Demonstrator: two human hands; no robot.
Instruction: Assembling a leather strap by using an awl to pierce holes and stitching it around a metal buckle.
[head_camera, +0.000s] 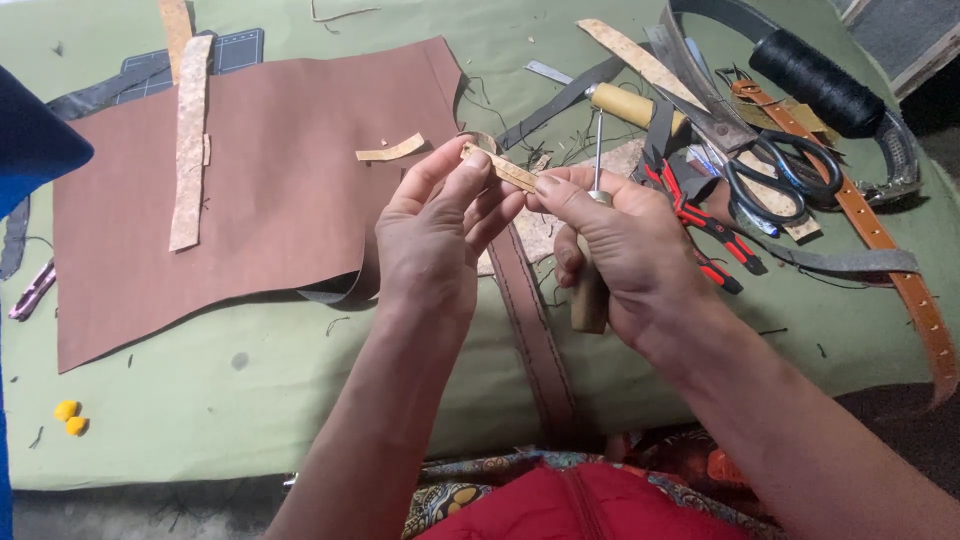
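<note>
So both hands pinch the tan strip (497, 166) mid-air, left hand (432, 235) steadying, right hand (620, 255) also gripping the awl (592, 255) for poking

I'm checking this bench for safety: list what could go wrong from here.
1. The right hand grips a wooden-handled awl while also pinching the small tan strip; its metal shaft stands close to the left hand and could jab a finger.
2. The strip is held only at fingertips, so it may slip.
3. The scissors and red-handled pliers lie beside the right wrist and could be knocked.
</note>
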